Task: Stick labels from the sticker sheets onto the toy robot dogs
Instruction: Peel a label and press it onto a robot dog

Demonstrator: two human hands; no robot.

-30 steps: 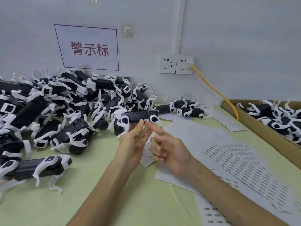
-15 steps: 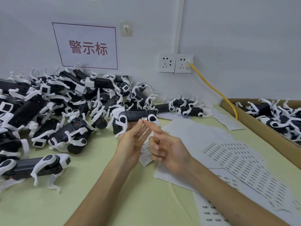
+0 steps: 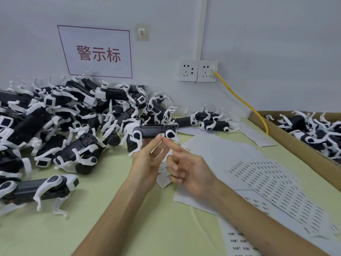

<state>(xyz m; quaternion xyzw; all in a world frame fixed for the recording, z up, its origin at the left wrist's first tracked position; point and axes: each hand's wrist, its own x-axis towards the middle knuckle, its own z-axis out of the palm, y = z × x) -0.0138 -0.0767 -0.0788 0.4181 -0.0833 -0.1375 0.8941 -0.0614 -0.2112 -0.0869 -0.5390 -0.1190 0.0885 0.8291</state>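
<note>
Hands meet at centre. Left hand (image 3: 147,163) grips a black toy robot dog with white legs (image 3: 153,130), held up at its 12 o'clock, flank facing the camera. Right hand (image 3: 190,170) holds nothing: index finger out, its tip at the lower edge of a small white printed label (image 3: 161,134) on that flank, other fingers curled. Likely the press-down step. Rub end to end, brace the dog from behind, flatten the corners. White sticker sheets (image 3: 267,182) lie at 4 o'clock on the pale green worktop (image 3: 92,228).
</note>
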